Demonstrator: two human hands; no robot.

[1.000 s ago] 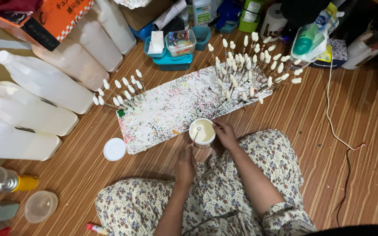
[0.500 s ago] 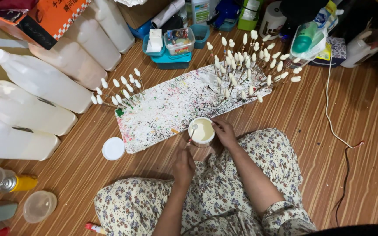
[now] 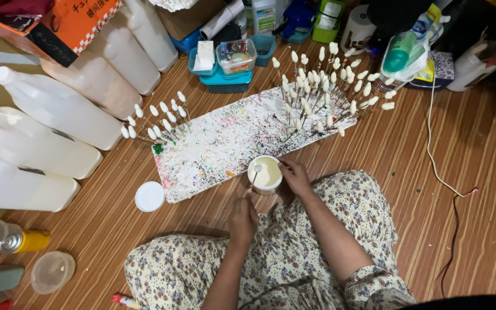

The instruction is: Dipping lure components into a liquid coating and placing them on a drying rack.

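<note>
A small white cup of cream-coloured liquid (image 3: 266, 174) stands on the wooden floor at the near edge of a long paint-speckled board (image 3: 225, 138). My right hand (image 3: 295, 177) grips the cup's right side. My left hand (image 3: 243, 219) holds a thin stick with a small white bulb tip (image 3: 257, 169), and the tip hangs just over the liquid. Many white-tipped sticks (image 3: 322, 86) stand upright at the board's far right end. A smaller cluster of such sticks (image 3: 157, 121) stands at its left end.
A white lid (image 3: 149, 196) lies left of the cup. Big white plastic jugs (image 3: 47, 132) lie along the left. Blue trays and a clear box (image 3: 235, 57) sit behind the board. A white cable (image 3: 440, 166) runs over the floor at right. A yellow spray can (image 3: 7, 241) lies bottom left.
The stick's white tip has come up out of the cup's liquid and now sits just above it. My right hand stays on the cup.
</note>
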